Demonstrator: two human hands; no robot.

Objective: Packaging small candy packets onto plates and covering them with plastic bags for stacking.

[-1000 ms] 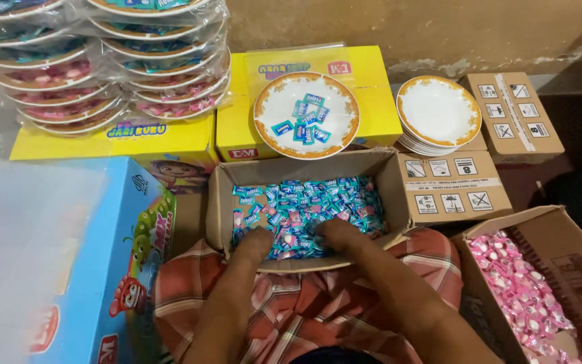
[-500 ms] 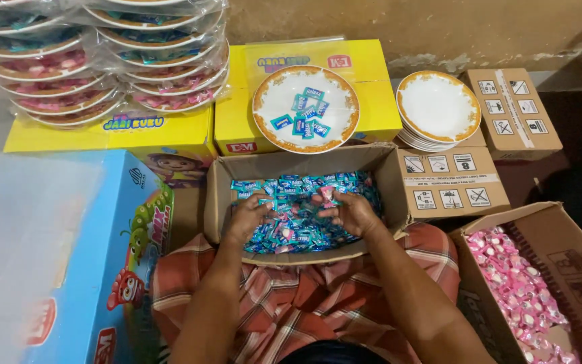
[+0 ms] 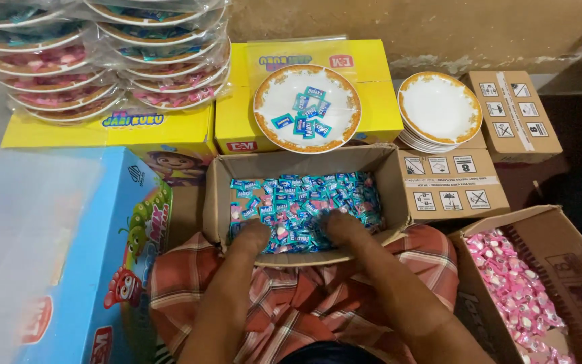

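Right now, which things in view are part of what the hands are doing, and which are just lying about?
In use:
left hand
right hand
box of blue sweets
plate with blue sweets

Lying about:
stack of empty plates
box of pink sweets
wrapped filled plates
blue carton

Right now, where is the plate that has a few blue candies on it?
In the head view, the plate with blue candies rests on a yellow box at top centre, just behind the open carton of blue candies, left of the empty plate stack.

Blue-wrapped candies (image 3: 304,205) fill an open cardboard box (image 3: 399,195), apparently loose, heaped unevenly.
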